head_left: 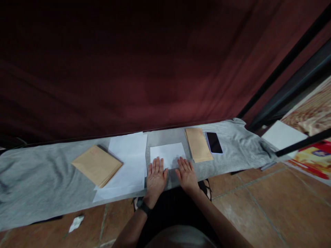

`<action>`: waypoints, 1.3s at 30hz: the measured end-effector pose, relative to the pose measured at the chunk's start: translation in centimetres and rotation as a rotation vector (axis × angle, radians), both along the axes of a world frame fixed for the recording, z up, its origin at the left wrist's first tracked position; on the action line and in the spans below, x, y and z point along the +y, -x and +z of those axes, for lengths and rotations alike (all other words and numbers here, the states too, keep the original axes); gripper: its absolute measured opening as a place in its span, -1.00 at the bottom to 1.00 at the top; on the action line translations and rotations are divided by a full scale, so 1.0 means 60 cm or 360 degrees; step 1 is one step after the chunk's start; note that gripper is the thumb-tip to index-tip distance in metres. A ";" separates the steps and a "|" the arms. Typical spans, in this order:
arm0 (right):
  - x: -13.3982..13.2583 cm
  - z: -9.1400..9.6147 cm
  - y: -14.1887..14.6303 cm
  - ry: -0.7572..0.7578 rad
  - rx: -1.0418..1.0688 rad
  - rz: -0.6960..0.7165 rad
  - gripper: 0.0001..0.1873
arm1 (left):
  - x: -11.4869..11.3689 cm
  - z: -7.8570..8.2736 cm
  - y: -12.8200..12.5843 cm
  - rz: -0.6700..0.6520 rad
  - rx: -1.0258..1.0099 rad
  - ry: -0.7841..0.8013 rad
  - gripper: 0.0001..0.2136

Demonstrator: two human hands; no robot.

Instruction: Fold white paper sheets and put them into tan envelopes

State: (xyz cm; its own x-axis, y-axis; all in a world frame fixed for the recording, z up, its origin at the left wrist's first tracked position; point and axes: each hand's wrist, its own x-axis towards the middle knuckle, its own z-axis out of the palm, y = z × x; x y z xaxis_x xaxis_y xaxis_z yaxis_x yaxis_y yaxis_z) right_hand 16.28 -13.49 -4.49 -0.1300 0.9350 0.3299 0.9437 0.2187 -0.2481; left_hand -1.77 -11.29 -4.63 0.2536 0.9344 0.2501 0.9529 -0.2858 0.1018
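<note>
A small white sheet of paper [168,151], which looks folded, lies on the grey cloth in front of me. My left hand [156,175] rests flat on its lower left part, fingers stretched out. On its lower right corner lies my right hand [187,175], also flat with the fingers apart. Just left are larger white sheets [128,155], and a stack of brown envelopes [97,165] partly covers them. To the right sits a smaller pile of brown envelopes [199,144]. The hands hide the paper's near edge.
A phone [214,142] with a dark screen lies right of the envelopes. The narrow surface is covered by a wrinkled grey cloth [46,182]. Behind it hangs a dark red curtain [155,86]. Black bars [281,65] stand at the right. A crumpled white scrap [76,223] lies on the tiled floor.
</note>
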 end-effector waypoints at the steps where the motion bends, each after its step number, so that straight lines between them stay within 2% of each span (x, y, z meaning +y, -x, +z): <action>1: 0.009 0.003 0.009 0.0016 0.0005 0.0043 -0.48 | 0.000 0.001 0.000 0.0000 0.0002 -0.0003 -0.48; 5: 0.033 0.000 0.037 0.0052 0.0012 0.0156 -0.51 | 0.001 0.003 0.000 -0.0012 -0.0005 -0.0033 -0.49; 8: 0.035 -0.013 0.038 0.0043 -0.0016 0.0104 -0.50 | 0.000 0.002 0.001 -0.0014 -0.0017 -0.0037 -0.49; 16: 0.010 -0.040 -0.026 -0.0091 -0.0057 -0.0187 -0.38 | 0.000 -0.001 0.000 0.0014 -0.0067 -0.0039 -0.46; 20: 0.008 -0.033 -0.042 -0.0052 0.0010 -0.0251 -0.44 | 0.000 -0.003 -0.001 0.0006 -0.0070 -0.0049 -0.46; 27: 0.045 -0.005 -0.021 0.0054 0.0030 -0.0464 -0.50 | -0.001 -0.002 -0.003 0.0014 -0.0043 -0.0019 -0.46; 31: 0.060 -0.006 -0.013 0.0099 0.0063 -0.0534 -0.51 | -0.001 -0.004 -0.004 0.0043 -0.0061 -0.0029 -0.45; 36: 0.066 -0.015 -0.017 -0.0083 0.0164 -0.0518 -0.58 | -0.002 -0.004 -0.004 0.0063 -0.0069 -0.0039 -0.46; 39: 0.068 -0.017 -0.024 0.0013 0.0359 -0.0534 -0.63 | -0.002 -0.003 -0.003 0.0058 -0.0071 -0.0029 -0.46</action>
